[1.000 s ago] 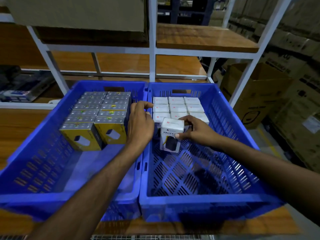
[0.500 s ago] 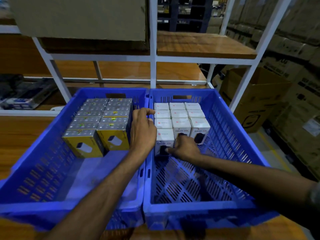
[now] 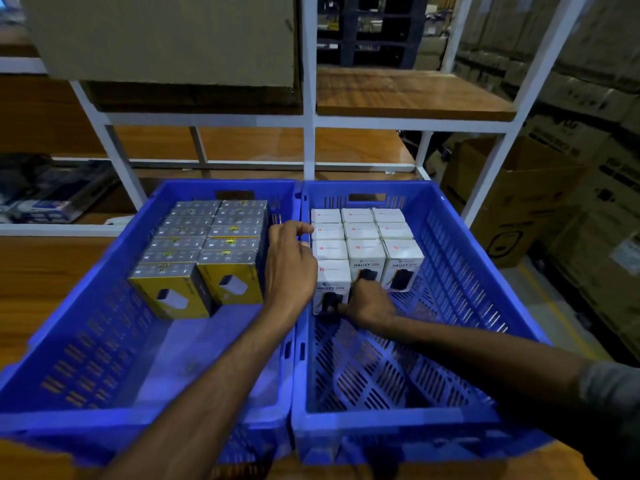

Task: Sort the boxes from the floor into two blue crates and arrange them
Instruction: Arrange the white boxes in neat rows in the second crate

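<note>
Two blue crates stand side by side on a wooden surface. The left crate (image 3: pixel 104 271) holds two rows of yellow and grey boxes (image 3: pixel 204 251) at its far end. The right crate (image 3: pixel 460 258) holds white boxes (image 3: pixel 360 230) in three columns. A further white "Halley 20k" box (image 3: pixel 330 282) stands upright in front of the left column. My right hand (image 3: pixel 369 303) grips this box low down, at its front and right side. My left hand (image 3: pixel 289 261) rests on the crates' adjoining rims, its loosely curled fingers touching the white boxes.
A white metal rack with wooden shelves (image 3: pixel 408 95) rises just behind the crates. A large cardboard box (image 3: pixel 166 36) sits on the upper left shelf. Open brown cartons (image 3: pixel 512 199) and stacked cartons fill the floor at right. The near halves of both crates hold nothing.
My right hand has carried the white box down from mid-air and stood it in front of the left column. My left hand has stayed on the rims.
</note>
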Action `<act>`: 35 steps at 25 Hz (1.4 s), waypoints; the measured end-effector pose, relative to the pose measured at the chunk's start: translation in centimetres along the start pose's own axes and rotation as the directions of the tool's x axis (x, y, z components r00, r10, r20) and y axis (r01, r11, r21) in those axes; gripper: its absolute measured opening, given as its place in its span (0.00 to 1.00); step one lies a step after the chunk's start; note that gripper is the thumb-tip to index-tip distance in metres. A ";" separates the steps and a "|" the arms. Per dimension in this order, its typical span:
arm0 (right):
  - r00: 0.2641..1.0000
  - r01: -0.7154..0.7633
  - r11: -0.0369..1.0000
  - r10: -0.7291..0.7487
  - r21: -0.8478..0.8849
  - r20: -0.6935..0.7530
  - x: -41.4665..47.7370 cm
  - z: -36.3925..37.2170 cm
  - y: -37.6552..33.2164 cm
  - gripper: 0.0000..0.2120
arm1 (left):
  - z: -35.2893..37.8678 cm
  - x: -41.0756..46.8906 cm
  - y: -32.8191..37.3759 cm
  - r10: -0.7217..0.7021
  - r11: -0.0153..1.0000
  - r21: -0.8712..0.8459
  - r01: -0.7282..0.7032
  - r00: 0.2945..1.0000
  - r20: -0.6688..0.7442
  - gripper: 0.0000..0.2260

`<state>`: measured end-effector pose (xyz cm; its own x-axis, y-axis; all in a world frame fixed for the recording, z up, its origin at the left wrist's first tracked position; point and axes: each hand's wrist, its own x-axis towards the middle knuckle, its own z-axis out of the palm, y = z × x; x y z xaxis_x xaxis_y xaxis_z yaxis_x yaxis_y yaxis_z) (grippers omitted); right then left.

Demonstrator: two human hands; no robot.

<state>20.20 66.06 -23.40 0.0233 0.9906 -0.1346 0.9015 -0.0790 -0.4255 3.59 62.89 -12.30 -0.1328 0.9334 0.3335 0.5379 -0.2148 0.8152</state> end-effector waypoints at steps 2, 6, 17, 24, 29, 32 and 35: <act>1.000 0.015 0.999 -0.016 -0.041 -0.009 -0.2 0.3 0.1 0.22 | -0.1 0.0 -0.1 -0.012 1.000 -0.011 0.012 1.000 0.000 0.12; 0.999 0.049 0.997 -0.050 -0.065 -0.008 0.5 1.1 0.6 0.21 | -0.1 0.0 0.0 -0.024 1.000 -0.010 0.024 1.000 0.000 0.12; 0.975 0.122 0.987 -0.101 -0.100 0.200 1.5 -0.8 1.5 0.21 | 0.0 0.0 0.0 -0.025 1.000 -0.003 0.025 1.000 0.017 0.11; 0.889 0.049 0.997 -0.070 0.058 0.452 -6.2 -8.9 -4.7 0.17 | -3.7 0.7 -0.6 -0.032 0.999 -0.025 0.039 0.972 0.232 0.10; 0.638 0.146 0.942 -0.323 0.303 0.699 -15.3 -10.2 -6.9 0.59 | -8.5 -5.5 -2.7 -0.078 0.952 0.297 -0.079 0.872 0.483 0.20; 0.763 0.278 0.956 -0.276 0.089 0.584 -18.4 -8.2 -7.5 0.62 | -9.6 -9.9 -2.9 -0.019 0.984 0.156 -0.086 0.821 0.570 0.31; 0.892 0.440 0.873 -0.398 -0.211 0.212 -20.4 -5.0 -8.1 0.47 | -9.9 -12.7 -2.1 -0.010 0.849 0.468 -0.245 0.878 0.478 0.33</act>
<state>14.60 47.09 -12.76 -0.4298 0.8920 -0.1400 0.8885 0.3903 -0.2414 -4.07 48.65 -13.52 0.2758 0.9595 0.0581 0.8787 -0.2762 0.3893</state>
